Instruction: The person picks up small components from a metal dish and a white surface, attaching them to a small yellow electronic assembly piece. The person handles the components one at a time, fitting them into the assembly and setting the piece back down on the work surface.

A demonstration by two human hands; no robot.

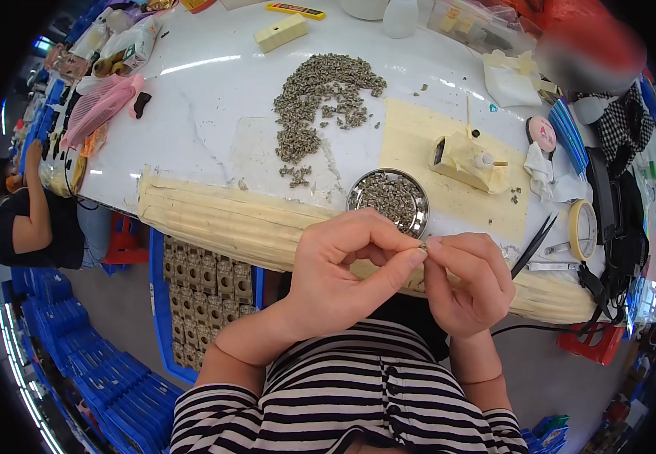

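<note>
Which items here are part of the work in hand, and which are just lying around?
In use: small grey part pinched between left hand and right hand; round metal dish of parts; loose pile of parts.

Lying about: tweezers, tape roll, pink fan, yellow block.
</note>
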